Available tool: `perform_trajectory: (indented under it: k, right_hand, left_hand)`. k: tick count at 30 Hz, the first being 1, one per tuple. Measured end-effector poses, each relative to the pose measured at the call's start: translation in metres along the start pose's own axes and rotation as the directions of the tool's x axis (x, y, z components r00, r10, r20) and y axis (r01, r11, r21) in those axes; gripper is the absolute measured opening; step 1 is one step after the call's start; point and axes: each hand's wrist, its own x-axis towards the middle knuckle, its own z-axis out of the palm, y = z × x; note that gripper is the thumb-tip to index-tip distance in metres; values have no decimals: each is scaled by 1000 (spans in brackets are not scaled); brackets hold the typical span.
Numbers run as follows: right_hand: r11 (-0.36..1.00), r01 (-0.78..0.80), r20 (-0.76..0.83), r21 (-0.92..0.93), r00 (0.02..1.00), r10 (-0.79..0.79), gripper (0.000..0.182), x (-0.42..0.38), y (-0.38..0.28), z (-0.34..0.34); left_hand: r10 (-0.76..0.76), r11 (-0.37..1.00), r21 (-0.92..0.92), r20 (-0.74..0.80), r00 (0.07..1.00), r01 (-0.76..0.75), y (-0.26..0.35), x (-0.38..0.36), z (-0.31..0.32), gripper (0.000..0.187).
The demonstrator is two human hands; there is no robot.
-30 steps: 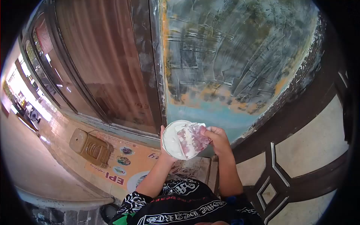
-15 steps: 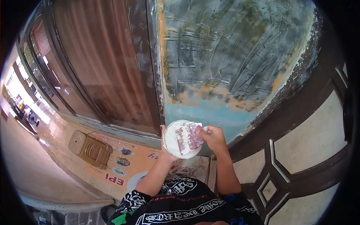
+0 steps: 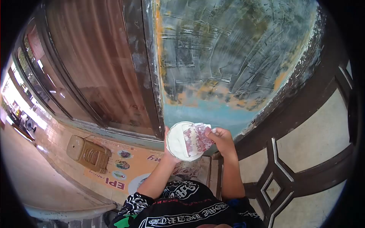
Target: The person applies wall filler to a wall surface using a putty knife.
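My left hand [image 3: 172, 156] is wrapped round the left side and underside of a round white bowl [image 3: 168, 149]. Smooth white paste [image 3: 176, 140] fills the bowl. Between the thumb and fingers of my right hand [image 3: 223, 142] is a flat reddish scraper [image 3: 196, 141], pinched by its right edge. White paste smears the scraper's face, and its straight left edge lies over the paste in the bowl.
Ahead is a wall [image 3: 213, 57] with grey-green streaked patches over orange and pale blue. A dark-framed window [image 3: 95, 64] stands left, a panelled door [image 3: 304, 152] right. On the floor, a brown plastic stool [image 3: 89, 154] lies beside a printed orange banner [image 3: 114, 169].
The scraper has shifted right across the bowl with my right hand, baring more paste on the left. The wall and floor sit slightly further left in view.
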Motion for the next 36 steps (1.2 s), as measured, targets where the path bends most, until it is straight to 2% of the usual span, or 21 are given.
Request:
perform_trajectory:
  k: [6,9,14,19,21,23,27,29,31,33,35,36]
  right_hand:
    - [999,33,-39,8,999,-32,13,-2,-8,5]
    - [1000,-13,-26,-23,1000,12,14,4,-1,2]
    - [993,32,153,-111,988,-15,23,15,14,-6]
    - [998,-20,175,-55,984,30,23,15,-7,-12]
    - [998,-27,179,-58,983,37,23,17,-11,-15]
    - [999,22,191,-29,981,-16,24,18,-17,-17]
    - [996,69,188,-60,980,-57,21,19,-32,-9]
    - [981,121,250,-149,965,-81,18,21,-39,-6]
    - [981,135,225,-140,969,-102,17,24,-53,0]
    - [960,185,231,-208,963,-135,17,31,-64,0]
    - [956,219,238,-195,956,-170,18,40,-83,1]
    - [905,293,227,-308,946,-230,17,45,-97,-1]
  left_hand:
    - [3,1000,-7,-19,1000,-3,0,0,1,89]
    - [5,1000,-5,38,999,-5,0,0,-1,89]
    - [-8,1000,14,29,1000,7,2,1,0,90]
    - [-29,999,18,21,999,29,3,6,-4,90]
    - [-38,999,-24,90,995,41,1,6,1,91]
    - [4,999,38,12,1000,-4,-1,8,7,92]
    - [-8,999,35,57,998,6,-2,14,4,92]
    - [-4,1000,27,63,998,2,-1,16,4,92]
    - [17,999,26,78,997,-19,-2,20,4,91]
    - [22,1000,15,99,995,-24,-2,23,4,90]
    - [16,998,-70,184,983,-3,-3,29,8,90]
    - [20,998,-61,136,991,-12,-2,35,5,90]
